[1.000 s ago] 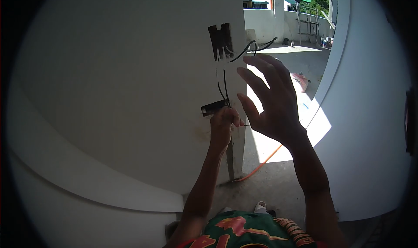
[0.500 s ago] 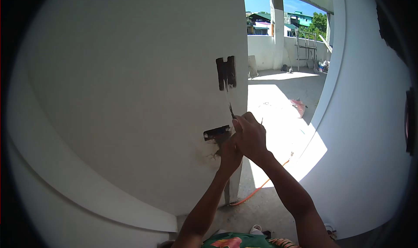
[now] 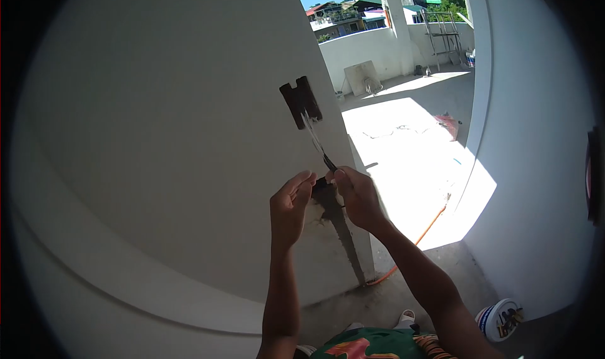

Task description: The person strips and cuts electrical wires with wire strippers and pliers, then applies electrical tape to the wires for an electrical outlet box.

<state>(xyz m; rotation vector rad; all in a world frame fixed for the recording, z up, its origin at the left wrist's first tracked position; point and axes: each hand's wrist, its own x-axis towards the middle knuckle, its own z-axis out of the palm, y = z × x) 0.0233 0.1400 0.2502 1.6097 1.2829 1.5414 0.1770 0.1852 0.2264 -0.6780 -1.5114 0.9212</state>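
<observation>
Pale wires (image 3: 312, 132) hang from a dark rectangular recess (image 3: 301, 104) in the white wall. They run down into a darker length at my right hand (image 3: 358, 198), whose thumb and fingers are closed around it. My left hand (image 3: 290, 208) is raised just to the left, apart from the right one, with its fingers bent and a gap at the thumb. Nothing shows in it. Between the hands, partly hidden, lies a second dark recess (image 3: 321, 184). Below that, a rough grey cement strip (image 3: 343, 233) runs down the wall.
An orange hose or cord (image 3: 409, 255) crosses the floor by the wall's edge. At lower right stands a white bucket (image 3: 498, 321) with tools. Beyond the doorway are a leaning board (image 3: 362, 78), a metal frame (image 3: 443, 37) and a reddish bag (image 3: 449, 126).
My left hand has parted from the right and moved left. The view has tilted and shifted, bringing the bucket into sight. The wires now show as a pale line from the recess to my right hand.
</observation>
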